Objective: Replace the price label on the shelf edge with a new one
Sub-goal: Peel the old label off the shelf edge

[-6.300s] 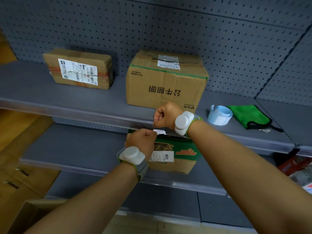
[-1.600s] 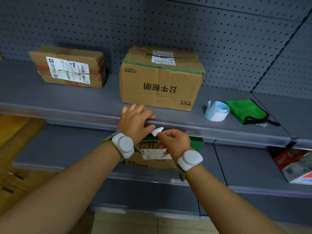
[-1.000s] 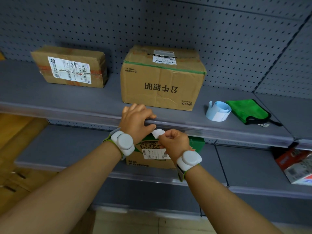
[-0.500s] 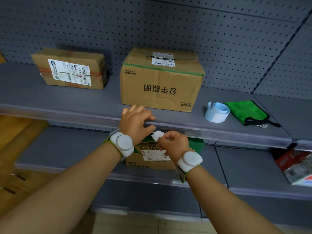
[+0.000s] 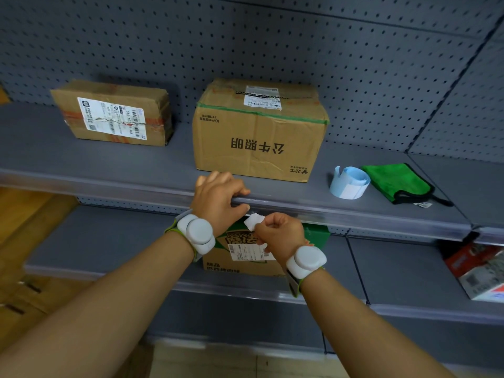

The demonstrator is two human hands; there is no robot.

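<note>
My left hand grips the front edge of the upper grey shelf, fingers curled over the clear label strip. Just right of it and slightly lower, my right hand pinches a small white price label at the underside of that strip. The label's far end is partly hidden by my fingers. A loose roll of blue-backed labels stands on the shelf to the right.
On the upper shelf stand a large cardboard box behind my hands, a flatter box at left, and a green cloth at right. A green and tan carton sits on the lower shelf below my hands. A red package lies far right.
Earlier my right hand was above and my left below at the strip; they have since swapped sides. Over the last second the right hand shifted the label slightly at the strip; the left stayed put.
</note>
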